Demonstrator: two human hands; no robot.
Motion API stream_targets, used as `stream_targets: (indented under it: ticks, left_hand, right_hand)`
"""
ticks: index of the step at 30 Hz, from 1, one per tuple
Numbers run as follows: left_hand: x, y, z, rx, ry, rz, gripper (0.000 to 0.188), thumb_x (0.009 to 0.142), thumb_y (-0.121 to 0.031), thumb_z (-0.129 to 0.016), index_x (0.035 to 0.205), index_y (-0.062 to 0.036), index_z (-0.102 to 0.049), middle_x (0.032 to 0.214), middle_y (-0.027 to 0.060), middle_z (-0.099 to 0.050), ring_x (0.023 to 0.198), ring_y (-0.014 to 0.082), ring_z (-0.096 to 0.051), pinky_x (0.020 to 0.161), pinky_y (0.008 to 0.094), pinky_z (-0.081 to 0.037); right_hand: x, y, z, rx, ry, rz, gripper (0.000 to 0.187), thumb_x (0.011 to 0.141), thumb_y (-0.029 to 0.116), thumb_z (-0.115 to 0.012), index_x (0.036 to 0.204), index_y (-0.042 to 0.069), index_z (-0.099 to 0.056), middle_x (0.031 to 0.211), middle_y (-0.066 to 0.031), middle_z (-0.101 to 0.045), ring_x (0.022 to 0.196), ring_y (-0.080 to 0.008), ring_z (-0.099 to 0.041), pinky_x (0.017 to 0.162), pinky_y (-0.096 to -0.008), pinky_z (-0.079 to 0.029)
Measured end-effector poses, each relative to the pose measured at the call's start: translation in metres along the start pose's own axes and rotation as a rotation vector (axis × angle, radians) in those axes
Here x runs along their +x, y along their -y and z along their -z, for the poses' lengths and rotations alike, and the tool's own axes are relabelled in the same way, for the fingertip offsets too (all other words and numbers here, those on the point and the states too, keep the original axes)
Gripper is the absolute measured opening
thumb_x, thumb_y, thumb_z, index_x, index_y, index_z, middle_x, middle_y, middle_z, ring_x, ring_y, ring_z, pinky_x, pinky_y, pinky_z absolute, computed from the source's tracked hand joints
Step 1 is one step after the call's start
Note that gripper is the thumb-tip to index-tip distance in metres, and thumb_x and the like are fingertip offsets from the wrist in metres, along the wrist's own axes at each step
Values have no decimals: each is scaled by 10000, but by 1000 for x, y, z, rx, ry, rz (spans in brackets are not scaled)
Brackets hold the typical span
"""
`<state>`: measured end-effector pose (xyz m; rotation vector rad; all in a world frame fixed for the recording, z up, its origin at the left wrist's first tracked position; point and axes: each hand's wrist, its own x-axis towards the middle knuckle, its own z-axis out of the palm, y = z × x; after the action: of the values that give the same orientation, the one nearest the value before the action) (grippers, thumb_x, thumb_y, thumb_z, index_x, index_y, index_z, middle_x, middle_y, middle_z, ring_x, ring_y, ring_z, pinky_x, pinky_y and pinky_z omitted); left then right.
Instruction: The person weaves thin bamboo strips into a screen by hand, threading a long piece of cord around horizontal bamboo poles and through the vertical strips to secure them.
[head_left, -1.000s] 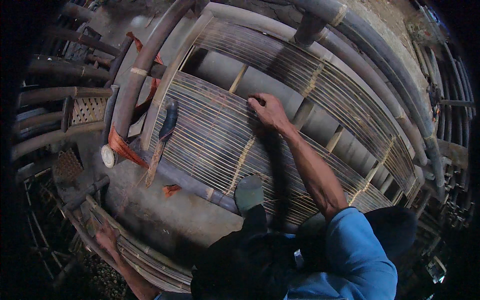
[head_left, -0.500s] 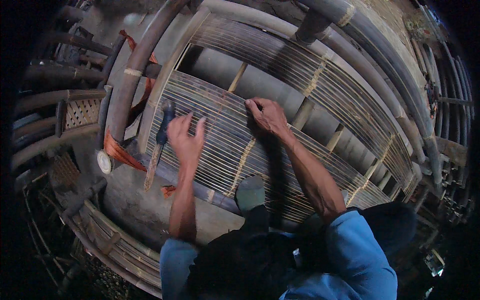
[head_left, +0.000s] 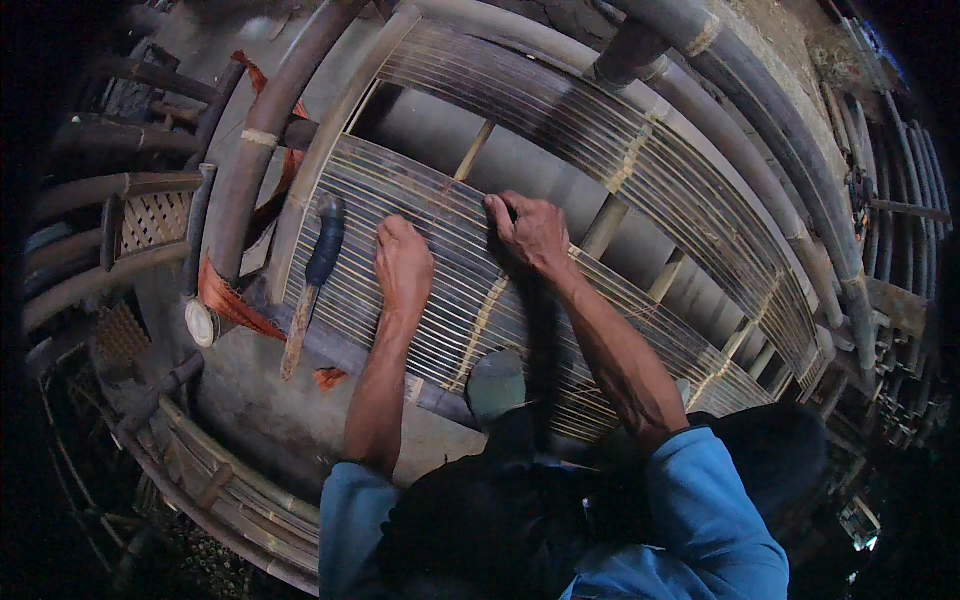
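The near slats [head_left: 385,185] of a bamboo bench [head_left: 390,50] lie right beneath both hands, sloping from upper left to lower right. The left hand [head_left: 405,265] sits over the middle of them, its fingers curled inward into a loose fist. The right hand [head_left: 530,232] is at their far edge, beside the open gap [head_left: 545,160] — fingers bent, thumb close to the forefinger. At this distance I cannot tell whether either hand grips a slat or a thin strand.

To the left of the left hand, near but apart from it, a knife [head_left: 325,245] with a dark handle lies across the near slats, its blade reaching over the front rail [head_left: 345,348]. Crossbars [head_left: 475,150] span the gap, with the far slats [head_left: 480,75] beyond. A covered foot [head_left: 497,385] rests at the front — between the two forearms.
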<state>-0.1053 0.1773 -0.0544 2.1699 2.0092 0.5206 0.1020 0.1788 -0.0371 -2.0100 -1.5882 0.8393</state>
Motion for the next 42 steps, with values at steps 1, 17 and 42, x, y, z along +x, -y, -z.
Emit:
stream_targets:
  ticks: [1,17,42]
  left_hand:
    - [0,3,2,-188,121,151,164,973,-144,-570,975,17,-535,894,221,-657,809,379,-632,724,460,-498]
    - [58,-1,151,-815,409,-168,400,1054,-272,-488,746,-26,-559,721,62,-565,752,209,-563,731,388,-489]
    - [65,114,198,-1540,-61,473,333,1059,-259,-514,779,-84,-471,1057,231,-701,1035,311,-690,1041,429,-492]
  right_hand:
    - [0,2,-1,-13,5,-2,392,971,472,-575,937,131,-765,808,-218,-702,780,-438,-681,722,-517,-542]
    - [-4,-1,4,85,-4,-39,412,984,478,-557,929,124,-760,878,-202,-720,845,-412,-694,761,-480,-549]
    - [-6,-77,59,35,3,339,130,952,170,-668,975,53,-719,823,-169,-622,729,-333,-597,662,-434,-475]
